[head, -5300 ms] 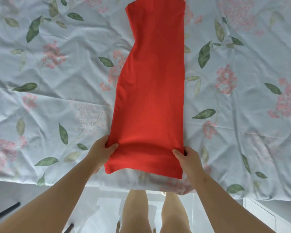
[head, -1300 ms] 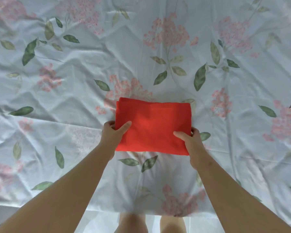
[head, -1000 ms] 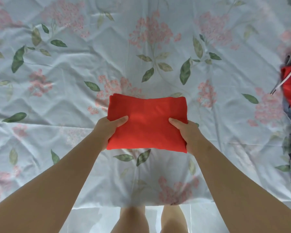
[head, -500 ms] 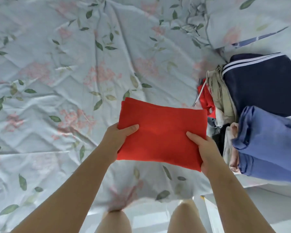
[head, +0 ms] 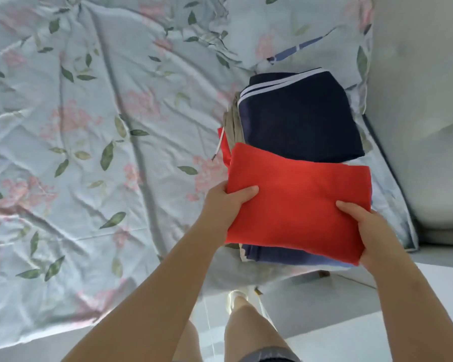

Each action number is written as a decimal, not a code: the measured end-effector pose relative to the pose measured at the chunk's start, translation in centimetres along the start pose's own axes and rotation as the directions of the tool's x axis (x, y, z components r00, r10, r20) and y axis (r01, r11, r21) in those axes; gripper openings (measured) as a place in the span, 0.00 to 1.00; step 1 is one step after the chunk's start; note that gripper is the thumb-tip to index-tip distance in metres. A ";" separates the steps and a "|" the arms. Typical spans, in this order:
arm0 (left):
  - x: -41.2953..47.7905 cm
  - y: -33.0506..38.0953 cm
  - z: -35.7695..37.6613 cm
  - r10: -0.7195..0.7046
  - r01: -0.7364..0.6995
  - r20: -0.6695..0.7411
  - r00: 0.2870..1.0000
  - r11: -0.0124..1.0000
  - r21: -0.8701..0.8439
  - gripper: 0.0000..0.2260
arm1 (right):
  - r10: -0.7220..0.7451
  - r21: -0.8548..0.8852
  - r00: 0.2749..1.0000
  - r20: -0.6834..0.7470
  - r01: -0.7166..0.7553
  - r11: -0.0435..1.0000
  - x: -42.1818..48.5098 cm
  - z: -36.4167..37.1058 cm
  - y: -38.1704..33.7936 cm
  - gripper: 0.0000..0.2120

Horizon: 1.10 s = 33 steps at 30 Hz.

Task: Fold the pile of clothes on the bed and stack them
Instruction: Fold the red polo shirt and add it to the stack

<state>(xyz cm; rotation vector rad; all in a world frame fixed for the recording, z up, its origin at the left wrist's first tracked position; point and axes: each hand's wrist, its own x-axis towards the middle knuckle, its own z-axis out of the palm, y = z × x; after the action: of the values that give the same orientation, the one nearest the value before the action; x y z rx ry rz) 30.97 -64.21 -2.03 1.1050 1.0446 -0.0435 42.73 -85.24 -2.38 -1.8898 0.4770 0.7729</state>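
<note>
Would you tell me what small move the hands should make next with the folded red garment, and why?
Probably lower the red garment flat onto the blue folded clothes and release it: the left hand and right hand grip its edges, and it is held over that stack.

- Folded red garment (head: pixel 296 202): matt, smooth knit cloth.
- Navy folded garment with white stripes (head: pixel 298 118): matt cloth.
- Pale blue floral bedsheet (head: pixel 102 152): thin, creased cloth with a faint sheen.
</note>
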 end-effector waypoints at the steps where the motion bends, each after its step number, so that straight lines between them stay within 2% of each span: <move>1: 0.4 0.0 1.3 0.008 -0.008 -0.004 1.000 1.000 0.024 0.08 | 0.012 -0.005 1.000 -0.015 -0.013 1.000 0.7 -1.0 0.0 0.13; 4: 1.9 -1.0 4.5 0.070 -0.056 -0.057 0.996 0.973 0.226 0.08 | -0.007 -0.030 0.997 -0.080 0.004 1.000 2.6 -2.5 0.3 0.08; 5: 2.4 -1.7 5.3 0.102 -0.066 -0.083 0.991 0.933 0.354 0.11 | -0.038 -0.118 0.991 -0.124 0.024 0.993 3.3 -2.5 0.6 0.11; 6: 2.8 -2.5 6.0 0.122 -0.049 -0.115 0.986 0.866 0.497 0.14 | -0.098 -0.270 0.981 -0.166 0.050 0.962 4.0 -2.2 1.1 0.18; 8: 3.4 -4.0 6.8 0.176 0.045 -0.222 0.959 0.678 0.734 0.22 | -0.255 -0.601 0.945 -0.203 0.085 0.794 4.6 -1.2 1.9 0.31; 9: 3.5 -4.4 7.2 0.242 0.067 -0.274 0.931 0.622 0.780 0.25 | -0.338 -0.692 0.921 -0.193 0.116 0.712 4.7 -0.6 2.2 0.33; 11: 3.7 -4.7 8.0 0.405 -0.007 -0.302 0.863 0.607 0.795 0.27 | -0.451 -0.764 0.884 -0.120 0.208 0.611 4.9 0.6 2.4 0.31; 13: 4.2 -4.5 8.6 0.470 -0.099 -0.277 0.838 0.630 0.770 0.31 | -0.440 -0.794 0.897 -0.035 0.243 0.558 5.5 2.0 2.5 0.28; 16: 4.9 -5.4 8.7 0.380 -0.109 -0.215 0.900 0.673 0.732 0.34 | -0.356 -0.824 0.934 0.029 0.224 0.520 6.0 3.4 3.6 0.28; 18: 4.8 -7.5 8.0 0.283 -0.049 -0.204 0.937 0.686 0.726 0.33 | -0.360 -0.856 0.930 0.069 0.240 0.457 5.9 3.9 4.8 0.29; 20: 4.2 -10.3 6.8 0.199 0.055 -0.264 0.944 0.694 0.718 0.33 | -0.390 -0.885 0.912 0.128 0.282 0.369 5.1 4.5 6.4 0.30; 23: 3.4 -13.7 5.4 0.122 0.169 -0.335 0.934 0.676 0.718 0.33 | -0.429 -0.889 0.883 0.192 0.342 0.304 4.0 5.5 8.9 0.29; 25: 4.4 -14.7 5.0 0.120 0.198 -0.344 0.931 0.627 0.754 0.33 | -0.441 -0.891 0.876 0.196 0.347 0.293 4.6 5.8 9.4 0.30; 31: 8.8 -14.4 4.7 0.223 0.157 -0.265 0.938 0.408 0.899 0.35 | -0.445 -0.891 0.880 0.168 0.328 0.313 8.0 7.5 9.3 0.32; 33: 8.3 -13.8 4.6 0.341 0.100 -0.225 0.913 0.347 0.932 0.37 | -0.453 -0.888 0.880 0.143 0.316 0.334 7.9 7.4 9.4 0.32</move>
<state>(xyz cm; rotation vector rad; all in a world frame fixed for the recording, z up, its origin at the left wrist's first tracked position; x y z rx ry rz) 31.67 -70.82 -17.46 2.3692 1.3103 -0.3668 40.26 -82.45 -16.26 -2.9283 -0.4837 0.5919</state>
